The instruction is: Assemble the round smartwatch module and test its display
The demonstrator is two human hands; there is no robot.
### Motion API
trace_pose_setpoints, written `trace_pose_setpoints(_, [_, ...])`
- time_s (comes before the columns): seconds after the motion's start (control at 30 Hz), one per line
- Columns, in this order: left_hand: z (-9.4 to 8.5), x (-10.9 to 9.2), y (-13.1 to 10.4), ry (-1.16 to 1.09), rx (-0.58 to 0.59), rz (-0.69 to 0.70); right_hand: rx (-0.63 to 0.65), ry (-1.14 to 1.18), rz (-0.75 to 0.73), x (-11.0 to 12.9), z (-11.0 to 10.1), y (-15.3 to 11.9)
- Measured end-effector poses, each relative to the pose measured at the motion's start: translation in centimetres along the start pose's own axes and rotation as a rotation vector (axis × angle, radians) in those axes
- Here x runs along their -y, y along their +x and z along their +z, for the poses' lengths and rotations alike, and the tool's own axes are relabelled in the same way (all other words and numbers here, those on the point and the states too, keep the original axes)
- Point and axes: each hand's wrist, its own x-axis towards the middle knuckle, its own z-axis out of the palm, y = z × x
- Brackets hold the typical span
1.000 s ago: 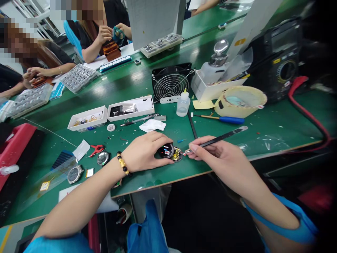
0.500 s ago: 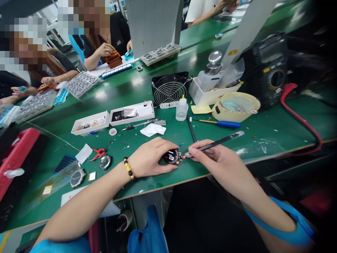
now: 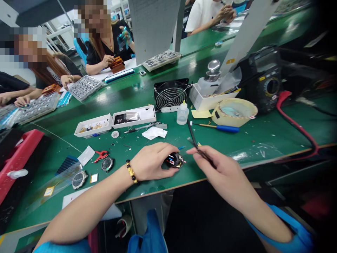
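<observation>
Your right hand (image 3: 194, 154) has drawn back from the lit round watch (image 3: 172, 160), swinging the dark tweezers (image 3: 202, 153) away from it. Those fingers are curled around the tweezers, well apart from the watch. Your left hand (image 3: 174, 160) pinches the watch between thumb and fingers, just above the green table (image 3: 158, 188). Beyond your left fingers lies crumpled white tissue (image 3: 154, 133); beyond your right, a blue-handled screwdriver (image 3: 228, 128).

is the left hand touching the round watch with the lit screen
Touching. The head view shows the left hand with its thumb and fingers against the edges of the lit watch.
</observation>
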Motion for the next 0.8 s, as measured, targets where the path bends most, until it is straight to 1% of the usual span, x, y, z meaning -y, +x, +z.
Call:
trace_pose_setpoints(0.1, [0.1,0.0,0.0,-0.007,-0.005,-0.002,0.071,-0.143,-0.009,0.5,0.5,0.3])
trace_pose_setpoints(0.27, [-0.1,-0.1,0.1,-0.026,-0.008,-0.015,0.081,-0.248,-0.076,0.6,0.8,0.8])
trace_pose_setpoints(0.4, [-0.1,-0.2,0.1,-0.025,-0.004,-0.029,0.116,-0.259,-0.119,0.8,0.5,0.7])
trace_pose_setpoints(0.6, [-0.1,-0.2,0.1,-0.03,0.014,-0.053,0.127,-0.248,-0.144,0.6,0.2,0.5])
trace_pose_setpoints(0.7, [-0.1,-0.1,0.1,-0.032,0.014,-0.053,0.145,-0.233,-0.133,0.3,-0.1,0.5])
trace_pose_setpoints(0.8, [-0.1,-0.1,0.1,-0.025,0.012,-0.049,0.134,-0.202,-0.086,-0.1,-0.4,0.3])
